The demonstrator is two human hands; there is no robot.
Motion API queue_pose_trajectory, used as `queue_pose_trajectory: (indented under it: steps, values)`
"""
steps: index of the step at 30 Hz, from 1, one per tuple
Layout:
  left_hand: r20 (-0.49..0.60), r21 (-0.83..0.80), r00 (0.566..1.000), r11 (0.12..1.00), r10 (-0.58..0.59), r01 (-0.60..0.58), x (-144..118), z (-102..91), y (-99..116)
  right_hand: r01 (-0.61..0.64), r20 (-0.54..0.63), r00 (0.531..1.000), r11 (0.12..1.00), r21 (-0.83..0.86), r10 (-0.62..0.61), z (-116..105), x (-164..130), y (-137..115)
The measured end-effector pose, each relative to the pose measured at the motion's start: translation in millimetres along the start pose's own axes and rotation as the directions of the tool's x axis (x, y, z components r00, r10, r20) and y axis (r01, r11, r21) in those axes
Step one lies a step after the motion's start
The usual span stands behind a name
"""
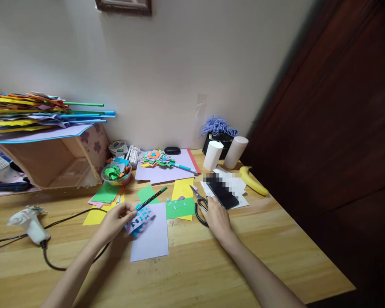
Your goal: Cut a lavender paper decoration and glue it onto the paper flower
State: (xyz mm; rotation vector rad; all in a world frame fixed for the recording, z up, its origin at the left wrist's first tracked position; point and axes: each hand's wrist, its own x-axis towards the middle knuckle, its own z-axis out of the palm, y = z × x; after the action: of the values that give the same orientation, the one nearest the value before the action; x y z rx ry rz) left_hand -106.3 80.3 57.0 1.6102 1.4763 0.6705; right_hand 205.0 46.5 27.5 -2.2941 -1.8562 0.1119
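Note:
My left hand [118, 217] pinches a small lilac paper with cut-out holes [140, 219] by its upper left edge. Blue paper shows through and below it, above a plain lilac sheet [152, 239] on the table. A black pen with a green end [152, 198] lies just behind, across a green paper square. My right hand [218, 216] rests at the black-handled scissors [199, 199], its curled fingers over one handle loop and partly hiding it. Their blades point away, slightly left. Tiny lilac scraps [178, 203] are scattered on a green paper strip [189, 207] beside them.
Right of centre lie a phone [224, 192], white papers and a banana [253, 182]; two white rolls [213, 155] stand behind. Leftward are a glue gun [30, 224] with its black cord, a bowl of paper scraps [115, 173] and a box [57, 158] topped with paper flowers.

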Motion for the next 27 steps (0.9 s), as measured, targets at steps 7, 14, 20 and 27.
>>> queue_pose_trajectory:
  steps: [7, 14, 20, 27]
  values:
    - [-0.221, 0.221, 0.974, 0.969, -0.057, 0.107, -16, -30.9, -35, 0.044, -0.1, 0.994, 0.995, 0.089, -0.035, -1, 14, 19]
    - [-0.462, 0.497, 0.883, 0.848, 0.078, 0.185, -25, -33.5, -52, 0.233, -0.382, 0.908, 0.964, 0.125, -0.17, 26, 56, 50]
    - [-0.488, 0.398, 0.859, 0.916, 0.159, 0.057, -30, -23.3, -58, 0.241, -0.395, 0.904, 0.959, 0.147, -0.166, 38, 54, 45]
    - [-0.454, 0.315, 0.875, 0.949, 0.166, -0.016, -40, -20.3, -44, 0.354, -0.264, 0.912, 0.929, 0.112, -0.315, 14, 104, -11]
